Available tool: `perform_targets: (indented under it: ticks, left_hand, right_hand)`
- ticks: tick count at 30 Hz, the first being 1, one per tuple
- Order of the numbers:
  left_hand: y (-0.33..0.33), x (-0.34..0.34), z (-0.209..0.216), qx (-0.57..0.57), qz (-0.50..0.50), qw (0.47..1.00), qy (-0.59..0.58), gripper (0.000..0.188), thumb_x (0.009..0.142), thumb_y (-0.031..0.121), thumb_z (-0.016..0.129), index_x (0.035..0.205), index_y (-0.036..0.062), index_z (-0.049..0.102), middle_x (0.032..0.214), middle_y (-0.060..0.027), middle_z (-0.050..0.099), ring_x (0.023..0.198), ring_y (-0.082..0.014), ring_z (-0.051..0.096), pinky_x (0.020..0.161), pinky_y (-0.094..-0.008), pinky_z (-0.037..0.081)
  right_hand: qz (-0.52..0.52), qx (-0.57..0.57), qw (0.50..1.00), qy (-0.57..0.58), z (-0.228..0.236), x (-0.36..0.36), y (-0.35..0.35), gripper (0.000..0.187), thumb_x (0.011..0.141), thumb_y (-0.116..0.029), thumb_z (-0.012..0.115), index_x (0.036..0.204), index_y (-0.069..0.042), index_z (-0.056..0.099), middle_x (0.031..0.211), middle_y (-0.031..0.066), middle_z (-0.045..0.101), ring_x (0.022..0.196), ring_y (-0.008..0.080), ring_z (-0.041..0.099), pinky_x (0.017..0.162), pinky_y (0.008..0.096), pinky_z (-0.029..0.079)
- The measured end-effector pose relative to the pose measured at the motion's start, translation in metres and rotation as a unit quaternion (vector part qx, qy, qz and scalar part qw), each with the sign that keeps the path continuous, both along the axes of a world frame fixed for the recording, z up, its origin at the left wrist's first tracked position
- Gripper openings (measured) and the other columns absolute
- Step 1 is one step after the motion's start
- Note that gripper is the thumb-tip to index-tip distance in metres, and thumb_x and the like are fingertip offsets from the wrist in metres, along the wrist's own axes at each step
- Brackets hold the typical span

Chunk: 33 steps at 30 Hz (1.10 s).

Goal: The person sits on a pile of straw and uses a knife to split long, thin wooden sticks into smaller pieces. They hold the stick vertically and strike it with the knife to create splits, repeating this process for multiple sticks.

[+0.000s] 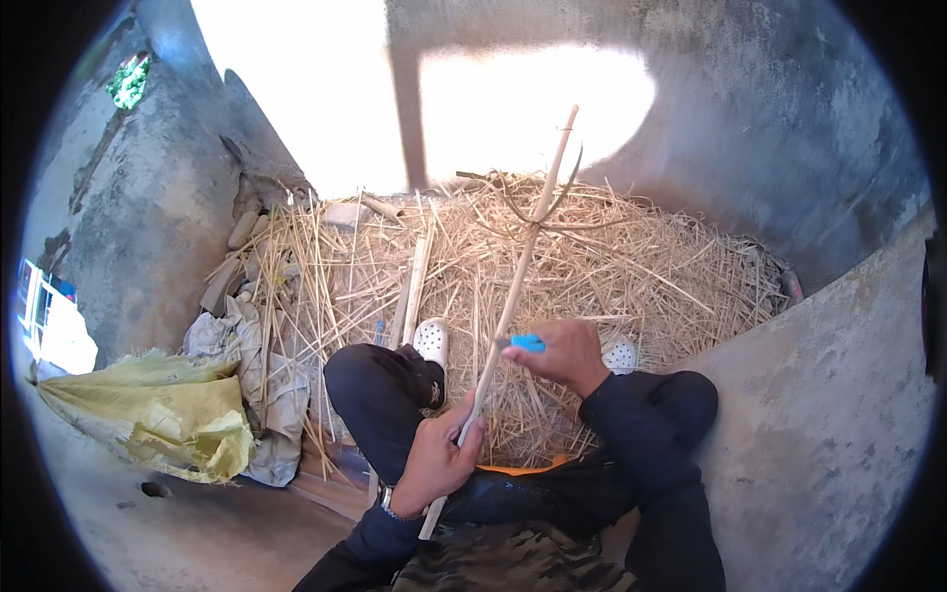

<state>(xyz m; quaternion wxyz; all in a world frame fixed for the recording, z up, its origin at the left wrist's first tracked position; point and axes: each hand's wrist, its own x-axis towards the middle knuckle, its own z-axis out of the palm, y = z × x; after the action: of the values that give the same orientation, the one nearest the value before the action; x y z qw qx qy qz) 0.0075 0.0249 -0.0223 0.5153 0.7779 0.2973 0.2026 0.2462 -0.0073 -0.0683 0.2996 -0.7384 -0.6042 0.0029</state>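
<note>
A long, thin bamboo stick [513,286] runs diagonally from the person's lap up over the straw heap, its lower end clasped in the left hand [439,459], whose fingers are wrapped closed around the shaft. The right hand [564,353] is closed on a blue-handled knife [526,342], held against the stick at about mid-length; the blade itself is too small to make out. Judged from its slenderness, the stick should be light and stiff along its length yet springy, liable to split along the grain, and smooth enough to turn in a loose fist; a firm hold low on the shaft, close below the working point, seems soundest. Thin curved strips [538,212] branch off near its upper part. Beyond lie the straw pile [641,266], white clogs [430,340], a yellow woven sack [163,414] and rough concrete walls [819,395].
</note>
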Motion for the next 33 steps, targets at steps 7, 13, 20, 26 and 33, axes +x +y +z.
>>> perform_targets:
  ticks: [7, 13, 20, 26, 33]
  left_hand:
    - [0.000, -0.006, 0.012, -0.090, -0.012, 0.995, 0.032, 0.038, 0.093, 0.002, 0.052, 0.130, -0.0062, 0.049, 0.078, 0.0011, 0.053, 0.073, -0.0030, 0.044, 0.064, -0.0199, 0.041]
    - [-0.007, -0.010, 0.011, -0.051, -0.022, 0.998, 0.032, 0.038, 0.093, 0.003, 0.052, 0.129, -0.0074, 0.049, 0.073, 0.0009, 0.051, 0.068, -0.0032, 0.044, 0.059, -0.0204, 0.040]
    - [-0.007, -0.008, 0.020, -0.018, -0.072, 0.995, 0.069, 0.037, 0.093, 0.004, 0.052, 0.128, -0.0057, 0.049, 0.063, -0.0018, 0.050, 0.061, -0.0043, 0.045, 0.056, -0.0223, 0.041]
    - [-0.023, -0.015, 0.004, -0.025, -0.079, 0.996, 0.033, 0.041, 0.088, 0.006, 0.056, 0.127, -0.0057, 0.050, 0.061, -0.0173, 0.051, 0.045, -0.0201, 0.053, 0.050, -0.0302, 0.044]
    - [-0.011, -0.015, 0.000, -0.017, -0.086, 0.995, 0.051, 0.042, 0.089, 0.006, 0.056, 0.129, -0.0033, 0.050, 0.059, -0.0133, 0.051, 0.047, -0.0137, 0.050, 0.050, -0.0280, 0.042]
  right_hand:
    - [0.035, 0.025, 0.999, 0.013, 0.001, -0.016, -0.009, 0.064, 0.075, -0.070, 0.061, 0.052, -0.010, 0.054, 0.047, 0.0099, 0.050, 0.044, 0.0301, 0.054, 0.044, 0.0409, 0.040]
    - [-0.067, -0.003, 0.998, 0.009, -0.008, 0.019, 0.010, 0.063, 0.075, -0.071, 0.060, 0.054, -0.011, 0.057, 0.047, 0.0081, 0.051, 0.044, 0.0283, 0.054, 0.043, 0.0405, 0.039]
    - [-0.130, -0.001, 0.991, 0.000, -0.015, 0.039, 0.012, 0.065, 0.076, -0.074, 0.056, 0.060, -0.012, 0.065, 0.050, 0.0081, 0.055, 0.045, 0.0284, 0.056, 0.045, 0.0411, 0.040]
    - [-0.203, -0.045, 0.978, 0.024, -0.034, 0.074, 0.025, 0.071, 0.079, -0.076, 0.049, 0.061, -0.009, 0.064, 0.052, 0.0122, 0.057, 0.050, 0.0325, 0.057, 0.049, 0.0462, 0.042]
    - [-0.222, -0.123, 0.957, 0.142, -0.036, 0.079, 0.026, 0.081, 0.084, -0.075, 0.041, 0.056, -0.001, 0.056, 0.055, 0.0169, 0.056, 0.056, 0.0346, 0.057, 0.056, 0.0467, 0.043]
